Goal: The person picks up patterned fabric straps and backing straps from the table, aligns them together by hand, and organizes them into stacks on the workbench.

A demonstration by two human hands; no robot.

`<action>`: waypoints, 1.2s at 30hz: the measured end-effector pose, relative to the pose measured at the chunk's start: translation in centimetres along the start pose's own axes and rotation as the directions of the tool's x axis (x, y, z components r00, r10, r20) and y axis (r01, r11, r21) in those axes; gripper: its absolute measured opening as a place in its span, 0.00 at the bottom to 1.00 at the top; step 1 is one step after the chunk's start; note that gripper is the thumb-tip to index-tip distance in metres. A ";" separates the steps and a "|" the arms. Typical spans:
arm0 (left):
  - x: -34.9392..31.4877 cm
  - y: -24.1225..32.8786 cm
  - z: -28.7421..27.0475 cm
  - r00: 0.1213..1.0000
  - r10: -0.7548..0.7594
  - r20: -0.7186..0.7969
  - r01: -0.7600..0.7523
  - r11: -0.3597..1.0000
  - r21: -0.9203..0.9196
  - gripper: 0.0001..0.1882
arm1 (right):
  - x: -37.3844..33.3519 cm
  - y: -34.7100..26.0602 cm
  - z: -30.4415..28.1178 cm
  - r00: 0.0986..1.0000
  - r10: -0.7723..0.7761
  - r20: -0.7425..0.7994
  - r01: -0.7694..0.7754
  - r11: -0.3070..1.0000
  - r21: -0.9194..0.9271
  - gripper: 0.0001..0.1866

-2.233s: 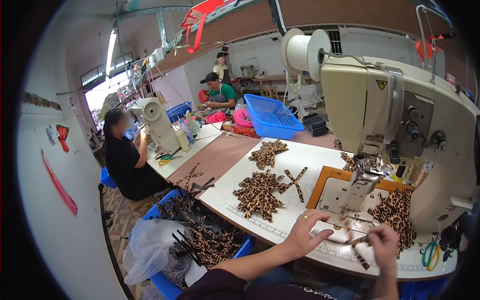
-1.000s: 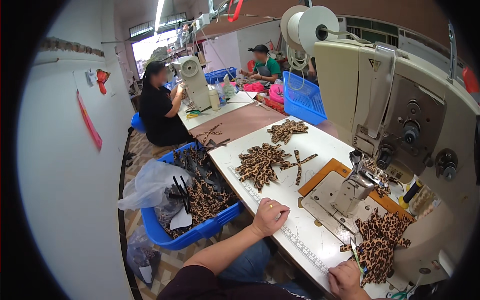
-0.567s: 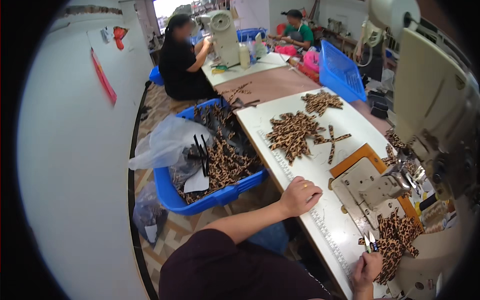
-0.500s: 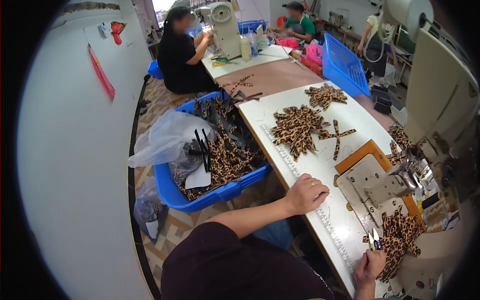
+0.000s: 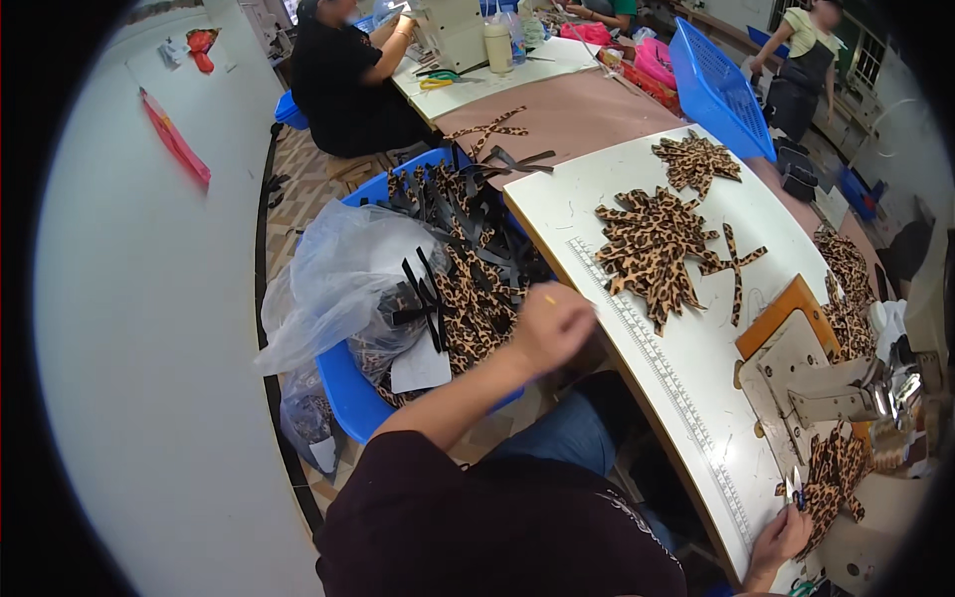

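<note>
My left hand, with a ring on one finger, hovers between the blue bin and the table's front edge. Its fingers are curled closed, and nothing shows in them. At the lower right my right hand is closed around small thread snips, blades pointing up. Beyond the snips lies a bunch of leopard-print fabric strips, beside the sewing machine's metal bed. Farther along the white table sit a large pile of leopard-print strips, a smaller pile and a crossed strip piece.
A ruler tape runs along the table's front edge. Leopard and black strips and a clear plastic bag fill the bin. A blue basket stands behind the table. Co-workers are at the back. A white wall rises on the left.
My left hand has lifted off the tabletop and moved left toward the bin. My right hand still holds the snips near the strips. The whole view has shifted.
</note>
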State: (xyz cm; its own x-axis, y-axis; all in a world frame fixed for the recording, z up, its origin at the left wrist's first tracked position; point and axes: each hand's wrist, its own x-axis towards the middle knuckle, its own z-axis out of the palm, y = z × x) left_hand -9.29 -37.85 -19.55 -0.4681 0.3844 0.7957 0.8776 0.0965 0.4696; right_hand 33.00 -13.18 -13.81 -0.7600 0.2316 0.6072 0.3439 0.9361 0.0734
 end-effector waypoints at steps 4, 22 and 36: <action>-2.0 -8.2 -6.9 0.702 -0.563 0.436 0.234 0.761 0.605 0.34 | -0.1 0.5 0.1 0.996 0.090 -0.021 -0.092 0.990 -0.111 0.08; -1.4 -12.5 -8.2 0.547 -0.474 0.690 -0.026 0.814 0.580 0.20 | 4.2 1.0 1.1 0.974 0.152 -0.167 -0.177 0.974 -0.143 0.10; 1.0 -14.5 -11.0 0.959 -0.281 0.039 0.282 0.959 -0.027 0.15 | 4.6 1.1 1.1 0.974 0.177 -0.140 -0.192 0.976 -0.104 0.11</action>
State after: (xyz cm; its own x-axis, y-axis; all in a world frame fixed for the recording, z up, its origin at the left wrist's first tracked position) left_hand -23.65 -49.01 -21.35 -0.6912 0.3775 0.6162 0.7069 0.1761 0.6850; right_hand 29.25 -10.81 -11.79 -0.6027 0.3539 0.7152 0.5385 0.8418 0.0373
